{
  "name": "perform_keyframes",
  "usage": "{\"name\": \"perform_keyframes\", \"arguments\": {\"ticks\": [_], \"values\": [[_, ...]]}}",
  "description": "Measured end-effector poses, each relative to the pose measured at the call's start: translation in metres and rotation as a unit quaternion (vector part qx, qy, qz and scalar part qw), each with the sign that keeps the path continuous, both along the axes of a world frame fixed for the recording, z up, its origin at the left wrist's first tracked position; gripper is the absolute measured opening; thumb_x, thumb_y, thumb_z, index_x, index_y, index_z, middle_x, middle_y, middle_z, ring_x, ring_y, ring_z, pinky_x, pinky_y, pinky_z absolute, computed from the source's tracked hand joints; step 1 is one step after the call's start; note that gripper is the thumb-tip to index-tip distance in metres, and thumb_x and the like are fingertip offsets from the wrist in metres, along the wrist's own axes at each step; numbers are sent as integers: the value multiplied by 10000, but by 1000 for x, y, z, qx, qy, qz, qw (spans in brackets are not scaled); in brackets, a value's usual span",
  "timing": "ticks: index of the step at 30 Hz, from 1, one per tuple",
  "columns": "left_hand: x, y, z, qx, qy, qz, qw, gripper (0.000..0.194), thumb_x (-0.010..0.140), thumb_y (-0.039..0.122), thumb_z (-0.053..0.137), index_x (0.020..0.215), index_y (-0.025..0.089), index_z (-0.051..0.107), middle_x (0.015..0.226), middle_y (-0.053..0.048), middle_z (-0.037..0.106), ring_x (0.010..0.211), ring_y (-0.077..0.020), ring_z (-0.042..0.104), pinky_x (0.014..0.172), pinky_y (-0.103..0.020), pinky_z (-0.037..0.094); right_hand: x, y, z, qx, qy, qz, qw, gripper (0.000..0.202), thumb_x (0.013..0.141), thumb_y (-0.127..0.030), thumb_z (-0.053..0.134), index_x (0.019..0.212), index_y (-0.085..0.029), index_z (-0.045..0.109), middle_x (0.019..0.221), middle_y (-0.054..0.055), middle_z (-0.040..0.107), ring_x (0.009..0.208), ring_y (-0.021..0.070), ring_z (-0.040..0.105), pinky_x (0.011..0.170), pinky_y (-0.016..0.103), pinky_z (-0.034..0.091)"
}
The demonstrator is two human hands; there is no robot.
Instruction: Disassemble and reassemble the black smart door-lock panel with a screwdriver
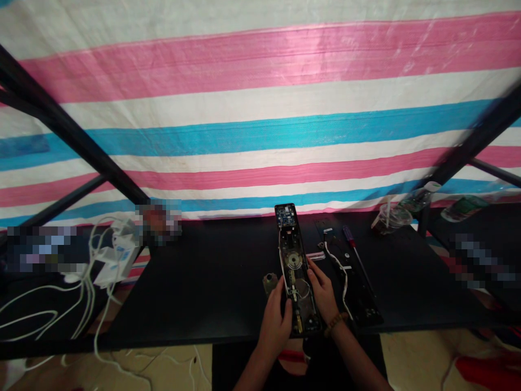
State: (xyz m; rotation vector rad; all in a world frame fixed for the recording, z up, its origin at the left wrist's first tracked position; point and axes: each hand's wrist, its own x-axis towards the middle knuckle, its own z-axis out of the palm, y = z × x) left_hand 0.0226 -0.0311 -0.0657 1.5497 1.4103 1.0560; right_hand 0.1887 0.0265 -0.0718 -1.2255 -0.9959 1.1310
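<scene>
A long, narrow black device housing (pixel 293 260) lies lengthwise at the middle of the black table, its inside showing. A blue circuit board is at its far end, with a round part and wires farther down. My left hand (pixel 275 320) grips its left edge near the front. On the opposite edge rests my right hand (pixel 324 293), fingers closed along the side, a beaded bracelet on the wrist. A small metallic part (pixel 269 283) sits just left of the housing, beside my left fingertips.
Right of the housing lie a white cable (pixel 345 282), a long screwdriver (pixel 348 234) and a dark panel (pixel 366 307). Plastic cups (pixel 391 217) stand at the back right. White cables (pixel 87 282) and white boxes (pixel 118 263) crowd the left. Striped sheeting (pixel 285 130) hangs behind.
</scene>
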Motion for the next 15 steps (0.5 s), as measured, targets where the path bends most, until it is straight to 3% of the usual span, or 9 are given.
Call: {"name": "perform_keyframes", "arguments": {"ticks": [15], "values": [[1, 0, 0, 7, 9, -5, 1000, 537, 997, 281, 449, 1519, 162, 419, 1537, -158, 490, 1440, -260, 443, 1207, -471, 336, 1, 0, -7, -1, 4, 0, 1000, 554, 887, -558, 650, 1326, -219, 664, 1382, 102, 648, 1296, 312, 596, 1141, 525, 422]]}}
